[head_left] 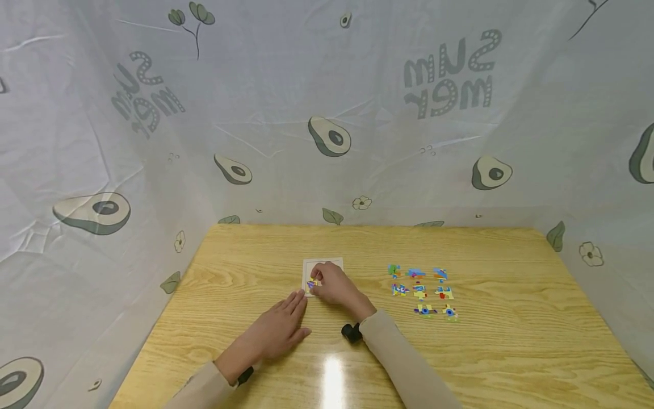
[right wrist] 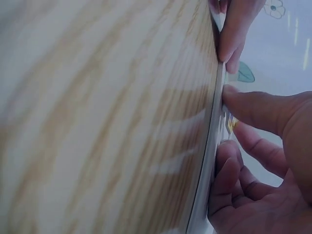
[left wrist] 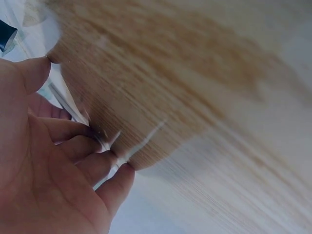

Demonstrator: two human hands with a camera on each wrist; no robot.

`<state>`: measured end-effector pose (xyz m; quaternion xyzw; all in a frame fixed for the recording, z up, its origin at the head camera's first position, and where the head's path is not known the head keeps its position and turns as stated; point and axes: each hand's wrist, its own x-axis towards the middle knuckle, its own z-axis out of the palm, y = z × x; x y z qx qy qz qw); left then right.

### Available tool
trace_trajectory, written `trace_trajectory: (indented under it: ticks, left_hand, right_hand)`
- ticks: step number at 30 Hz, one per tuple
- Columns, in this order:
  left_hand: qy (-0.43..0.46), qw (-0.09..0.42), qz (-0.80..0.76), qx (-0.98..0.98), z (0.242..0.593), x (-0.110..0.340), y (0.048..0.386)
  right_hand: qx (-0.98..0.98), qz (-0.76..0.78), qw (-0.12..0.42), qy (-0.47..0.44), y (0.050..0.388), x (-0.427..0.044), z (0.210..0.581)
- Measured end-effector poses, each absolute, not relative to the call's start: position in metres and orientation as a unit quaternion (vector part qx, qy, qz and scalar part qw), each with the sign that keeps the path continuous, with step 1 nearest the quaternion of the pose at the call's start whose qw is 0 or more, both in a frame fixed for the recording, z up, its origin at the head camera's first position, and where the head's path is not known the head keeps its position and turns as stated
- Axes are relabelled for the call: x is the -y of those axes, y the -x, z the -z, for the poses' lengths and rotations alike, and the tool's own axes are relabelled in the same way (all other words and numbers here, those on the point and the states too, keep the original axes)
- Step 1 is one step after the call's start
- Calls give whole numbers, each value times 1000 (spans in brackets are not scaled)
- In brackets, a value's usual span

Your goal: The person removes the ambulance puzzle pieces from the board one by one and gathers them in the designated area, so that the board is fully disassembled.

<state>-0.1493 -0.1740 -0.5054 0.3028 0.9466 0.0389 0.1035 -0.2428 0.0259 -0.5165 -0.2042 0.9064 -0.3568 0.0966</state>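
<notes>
A white square puzzle tray (head_left: pixel 323 262) lies on the wooden table, partly covered by my right hand (head_left: pixel 334 284). That hand pinches a small purple and yellow puzzle piece (head_left: pixel 312 283) over the tray's left part. In the right wrist view, a bit of the piece (right wrist: pixel 231 122) shows between thumb and index finger. My left hand (head_left: pixel 278 326) rests on the table with fingers extended, its fingertips by the tray's lower left corner. The left wrist view shows the left hand (left wrist: pixel 63 156) from the palm side, fingertips against the tabletop.
Several colourful puzzle pieces (head_left: pixel 419 292) lie apart in rough rows on the table right of the tray. The wooden table (head_left: pixel 245 267) meets a pale curtain (head_left: pixel 276 187) printed with avocados at its back and sides.
</notes>
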Motion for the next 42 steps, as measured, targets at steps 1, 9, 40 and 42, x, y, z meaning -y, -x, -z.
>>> trace_trajectory:
  ticks: [1,9,40,42]
  left_hand:
    - [-303,103,-38,-947,505,174,149]
    - [-309,96,-38,-945,507,175,151]
    - [-300,107,-39,-947,508,175,152]
    - [-299,107,-41,-947,508,175,152]
  right_hand:
    - [-907,357,96,203,243,-25,516]
    - [-898,382,95,194,242,-25,513]
    - [-872,452,63,177,237,-32,510]
    - [-869,462,53,168,237,-33,510]
